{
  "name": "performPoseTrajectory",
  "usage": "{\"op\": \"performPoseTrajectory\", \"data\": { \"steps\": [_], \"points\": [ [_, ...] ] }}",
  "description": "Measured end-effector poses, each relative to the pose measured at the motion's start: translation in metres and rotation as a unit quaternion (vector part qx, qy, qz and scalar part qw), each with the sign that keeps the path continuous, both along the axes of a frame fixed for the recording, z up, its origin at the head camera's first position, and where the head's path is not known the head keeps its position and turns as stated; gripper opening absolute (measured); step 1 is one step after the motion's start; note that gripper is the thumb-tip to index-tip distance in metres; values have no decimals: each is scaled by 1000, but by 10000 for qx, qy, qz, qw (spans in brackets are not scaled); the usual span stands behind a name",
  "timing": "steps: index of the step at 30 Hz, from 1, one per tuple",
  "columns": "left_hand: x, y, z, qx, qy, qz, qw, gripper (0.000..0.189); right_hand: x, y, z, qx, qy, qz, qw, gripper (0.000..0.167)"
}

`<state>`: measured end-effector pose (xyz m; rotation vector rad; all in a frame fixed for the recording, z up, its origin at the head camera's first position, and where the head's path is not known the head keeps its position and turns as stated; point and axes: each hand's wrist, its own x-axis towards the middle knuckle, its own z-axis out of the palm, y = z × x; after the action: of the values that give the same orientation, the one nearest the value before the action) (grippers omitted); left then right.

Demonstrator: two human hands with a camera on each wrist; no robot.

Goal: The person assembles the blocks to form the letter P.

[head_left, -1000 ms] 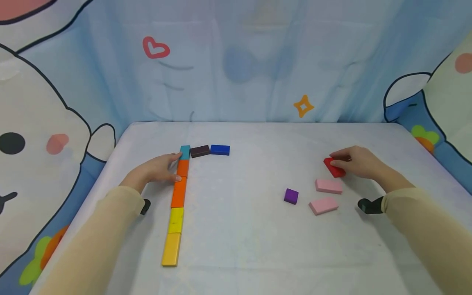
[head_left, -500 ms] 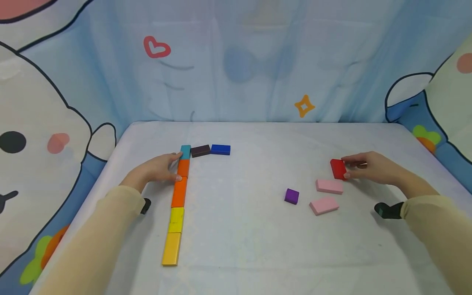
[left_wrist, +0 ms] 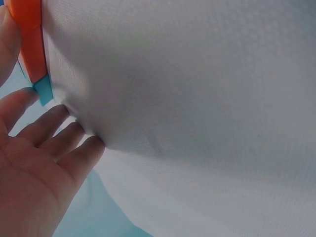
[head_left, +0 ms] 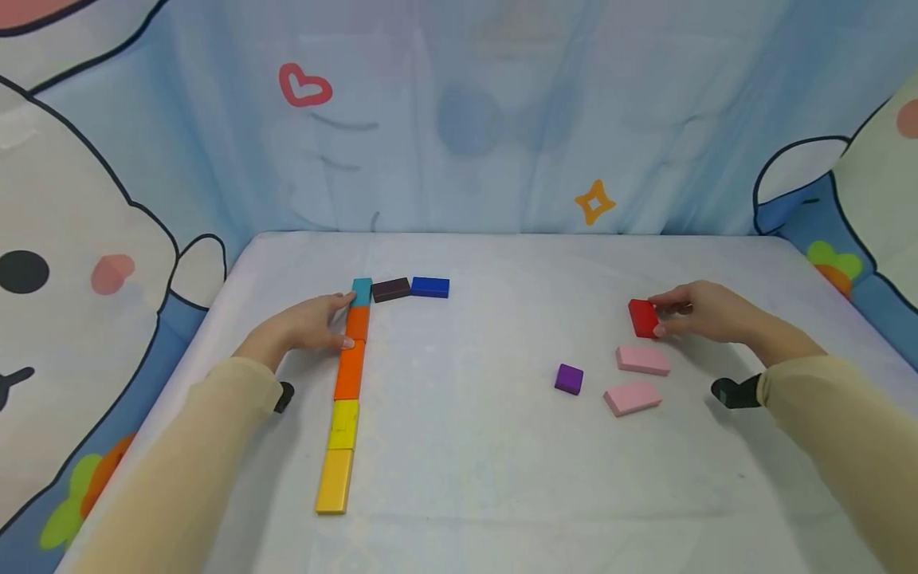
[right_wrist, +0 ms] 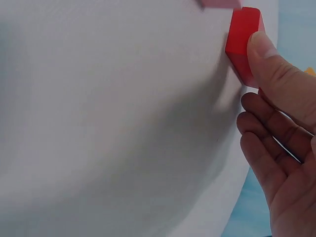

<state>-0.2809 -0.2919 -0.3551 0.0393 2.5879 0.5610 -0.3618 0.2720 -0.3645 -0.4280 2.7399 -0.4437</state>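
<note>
At the left of the head view, a line of flat blocks runs toward the front: a teal block, an orange block, another orange block, a yellow block and a golden-yellow block. My left hand rests beside its far end, index fingertip at the teal block and thumb at the orange ones. The left wrist view shows its other fingers extended low over the cloth. On the right, my right hand pinches a red block by its right side between thumb and index finger.
A dark brown block and a blue block continue sideways from the teal one. Two pink blocks lie just in front of the red block, with a purple block to their left. A patterned curtain hangs behind the white-covered table.
My right hand first shifts right as the red block turns more upright in view, then comes back left and slightly away with it. The left hand keeps its place at the line of blocks.
</note>
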Motion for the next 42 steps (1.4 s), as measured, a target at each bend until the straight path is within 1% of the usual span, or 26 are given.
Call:
{"op": "performPoseTrajectory", "data": {
  "steps": [6,11,14,21,26,32,38,42],
  "points": [
    [-2,-1,1,29,39,-49,10000,87,-9,-29,4,-25,-149,11,9999,70],
    [-3,-1,1,32,38,-25,10000,88,-13,-54,6,49,-139,179,9997,65],
    [-2,-2,1,20,0,12,10000,88,-13,-67,7,106,-145,287,9994,63],
    [0,-3,0,52,-8,-9,10000,88,-12,-97,7,160,-251,383,9988,60],
    [0,-5,-3,70,-35,-24,10000,88,-10,-120,8,89,-381,431,9983,58],
    [-1,-5,-3,55,-37,2,10000,89,-10,-148,11,-6,-515,478,9975,58],
    [-1,-3,-2,89,-22,36,10000,89,-14,-168,8,-23,-442,604,9972,56],
    [-2,-1,-2,74,19,4,10000,89,-14,-177,7,-45,-424,666,9969,57]
  ]
}}
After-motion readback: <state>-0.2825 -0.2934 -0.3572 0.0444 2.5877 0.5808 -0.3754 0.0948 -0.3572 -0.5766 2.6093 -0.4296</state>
